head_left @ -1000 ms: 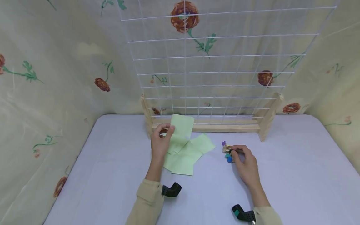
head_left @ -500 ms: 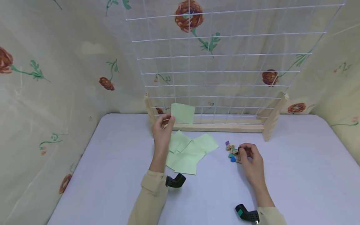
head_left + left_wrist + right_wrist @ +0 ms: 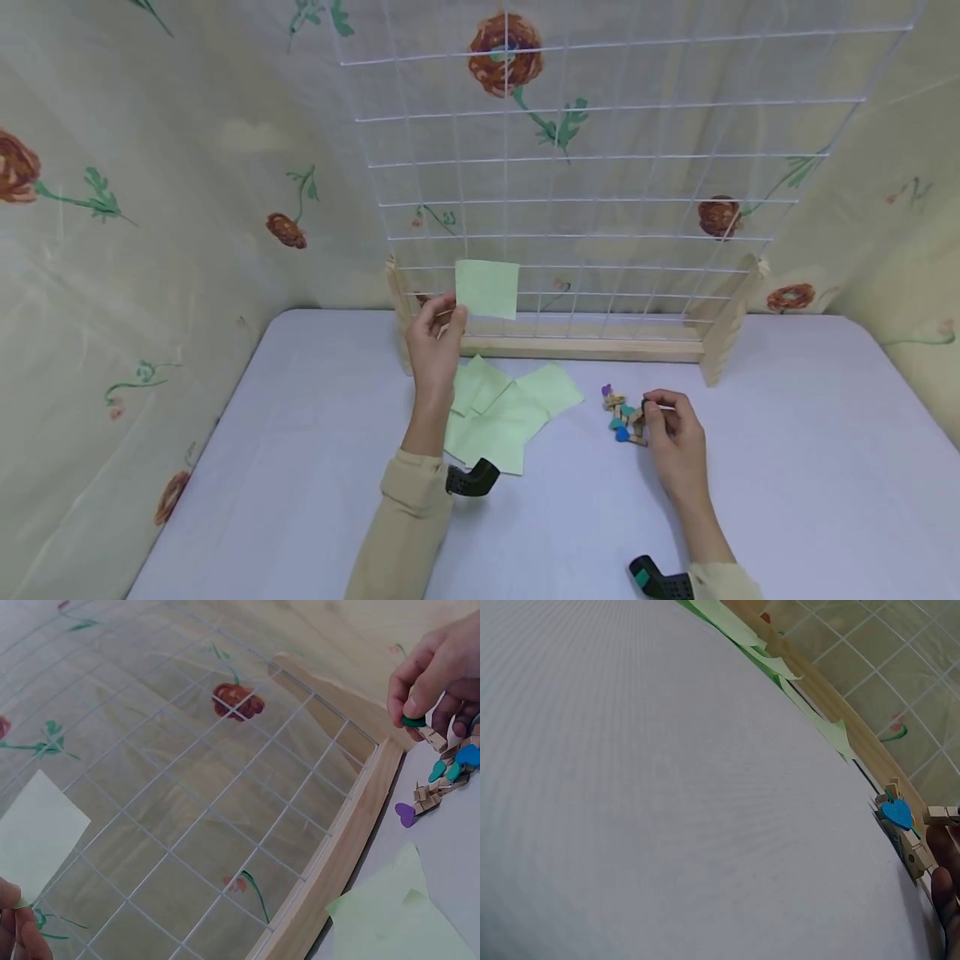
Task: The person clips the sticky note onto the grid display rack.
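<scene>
Green note (image 3: 487, 289), before the wire grid (image 3: 551, 201), is being pinched at one edge only by the left grip (image 3: 437, 350), so slippage is being risked, a clothespin (image 3: 430, 736) being held by the right grip (image 3: 678, 442).

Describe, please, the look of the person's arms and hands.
The left hand and right hand are bare, without gloves. The left sleeve and right sleeve are plain beige. The left wrist device and right wrist device are black and bent; the right one shows a teal patch.
</scene>
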Demonstrator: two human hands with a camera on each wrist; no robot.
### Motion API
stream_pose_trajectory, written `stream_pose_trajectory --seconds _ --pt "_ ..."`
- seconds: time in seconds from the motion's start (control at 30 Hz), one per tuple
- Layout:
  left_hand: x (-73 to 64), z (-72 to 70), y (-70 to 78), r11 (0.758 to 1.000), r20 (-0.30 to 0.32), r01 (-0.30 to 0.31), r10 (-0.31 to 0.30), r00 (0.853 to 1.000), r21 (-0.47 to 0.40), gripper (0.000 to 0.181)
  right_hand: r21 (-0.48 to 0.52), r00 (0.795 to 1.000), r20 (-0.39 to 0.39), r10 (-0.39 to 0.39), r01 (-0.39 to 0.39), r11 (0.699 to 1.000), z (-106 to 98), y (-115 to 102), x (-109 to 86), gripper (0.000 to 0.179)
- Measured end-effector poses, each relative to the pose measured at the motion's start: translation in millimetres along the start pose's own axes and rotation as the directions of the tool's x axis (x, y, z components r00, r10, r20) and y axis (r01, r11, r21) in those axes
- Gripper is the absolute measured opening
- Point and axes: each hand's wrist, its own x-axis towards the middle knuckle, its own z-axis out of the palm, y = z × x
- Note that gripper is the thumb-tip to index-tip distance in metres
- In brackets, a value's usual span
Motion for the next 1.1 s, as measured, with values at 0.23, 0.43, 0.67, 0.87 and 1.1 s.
stream_pose_trajectory --seconds 0.23,0.43,0.67,0.87,1.1 --pt "1.7 -0.5 3.8 0.997 -0.036 -0.032 0.03 0.999 -0.071 0.028 0.02 1.0 -0.021 -0.005 0.005 1.0 3.7 25.6 6.0 0.021" --pt "1.7 0.0 10.2 0.991 -0.043 -0.049 0.044 0.998 -0.123 0.028 0.037 1.0 -0.014 -0.009 0.01 0.999 4.4 31.7 7.3 0.023" --pt "12.3 4.6 13.3 0.991 -0.038 -0.095 0.092 0.995 -0.092 0.025 0.177 0.996 0.01 -0.093 0.09 0.98 8.1 27.0 12.0 0.021" --pt "21.7 4.1 21.6 0.988 -0.06 -0.122 0.116 0.991 -0.093 0.022 0.238 0.981 0.044 -0.19 0.174 0.955 16.1 10.5 19.7 0.018" --pt "29.0 10.5 27.7 0.984 -0.06 -0.151 0.146 0.987 -0.09 0.025 0.238 0.93 0.141 -0.338 0.3 0.924 20.9 -14.0 32.8 0.018"
